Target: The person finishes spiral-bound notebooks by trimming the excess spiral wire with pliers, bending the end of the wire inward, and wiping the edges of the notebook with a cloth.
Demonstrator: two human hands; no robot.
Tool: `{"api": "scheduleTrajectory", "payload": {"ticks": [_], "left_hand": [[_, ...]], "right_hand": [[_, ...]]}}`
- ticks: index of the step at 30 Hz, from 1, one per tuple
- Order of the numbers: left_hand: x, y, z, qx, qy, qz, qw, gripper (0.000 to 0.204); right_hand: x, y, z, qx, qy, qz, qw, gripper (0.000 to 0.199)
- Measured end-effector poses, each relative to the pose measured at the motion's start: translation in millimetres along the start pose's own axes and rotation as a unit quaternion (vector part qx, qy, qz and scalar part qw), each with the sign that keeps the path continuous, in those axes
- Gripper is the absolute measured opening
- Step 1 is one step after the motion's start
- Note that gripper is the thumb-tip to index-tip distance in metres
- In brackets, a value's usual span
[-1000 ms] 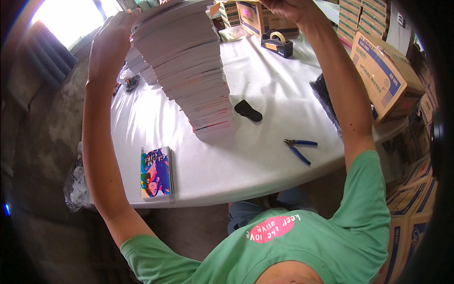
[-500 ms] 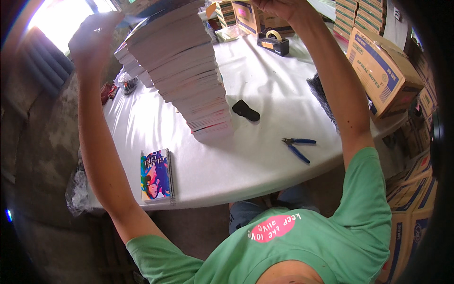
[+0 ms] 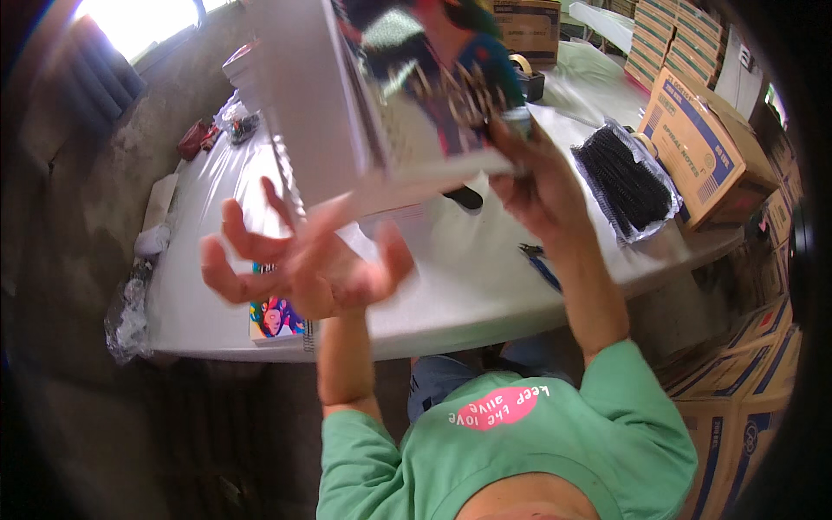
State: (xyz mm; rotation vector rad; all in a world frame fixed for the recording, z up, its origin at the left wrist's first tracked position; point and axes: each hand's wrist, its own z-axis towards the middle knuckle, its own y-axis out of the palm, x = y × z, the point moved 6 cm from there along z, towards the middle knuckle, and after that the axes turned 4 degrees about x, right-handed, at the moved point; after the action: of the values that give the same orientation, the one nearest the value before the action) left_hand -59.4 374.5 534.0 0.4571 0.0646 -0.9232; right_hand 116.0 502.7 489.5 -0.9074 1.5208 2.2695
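My right hand [image 3: 542,186] grips the right edge of an unbound notebook block [image 3: 425,165], a wad of white pages with a glossy, colourful cover, raised above the table. My left hand [image 3: 312,264], smeared by motion, is below its left corner with the fingers spread and nothing in them. Behind the block stands a tall stack of paper [image 3: 303,95], mostly hidden. A spiral-bound notebook [image 3: 277,321] with a bright illustrated cover lies near the table's front edge, partly covered by my left hand. Blue-handled pliers [image 3: 542,267] lie beyond my right forearm's left side.
Black spiral binding coils [image 3: 622,180] lie in a plastic wrap at right, beside a cardboard box [image 3: 706,143]. A tape dispenser [image 3: 530,84] stands farther back. A flat black object [image 3: 465,199] shows under the block. More cartons [image 3: 737,407] are stacked at lower right.
Both hands have come down and nearer from the top of the tall stack. The right now holds a notebook block; the left has opened. The view has shifted, baring the black coils.
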Motion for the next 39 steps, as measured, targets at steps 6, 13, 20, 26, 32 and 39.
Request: {"api": "scheduleTrajectory", "payload": {"ticks": [6, 13, 20, 26, 32, 39], "left_hand": [[31, -11, -166, 0.204, -0.681, -0.214, 0.670, 0.079], [3, -70, -199, -0.143, -0.644, -0.065, 0.748, 0.037], [-7, -90, -248, -0.184, -0.719, -0.037, 0.669, 0.044], [32, -90, -274, -0.212, -0.770, -0.021, 0.602, 0.052], [40, -28, -180, -0.263, -0.333, 0.317, 0.848, 0.096], [52, 56, -201, -0.501, -0.285, 0.227, 0.785, 0.023]], "right_hand": [[96, -58, -85, 0.089, -0.189, -0.228, 0.951, 0.054], [34, -156, -85, 0.134, -0.164, -0.469, 0.857, 0.120], [107, -163, -71, 0.035, 0.111, -0.384, 0.916, 0.054], [122, -181, -79, -0.002, 0.100, -0.472, 0.876, 0.027], [114, -194, -78, 0.038, 0.107, -0.492, 0.863, 0.018], [32, -218, -46, -0.090, 0.038, -0.604, 0.791, 0.059]]}}
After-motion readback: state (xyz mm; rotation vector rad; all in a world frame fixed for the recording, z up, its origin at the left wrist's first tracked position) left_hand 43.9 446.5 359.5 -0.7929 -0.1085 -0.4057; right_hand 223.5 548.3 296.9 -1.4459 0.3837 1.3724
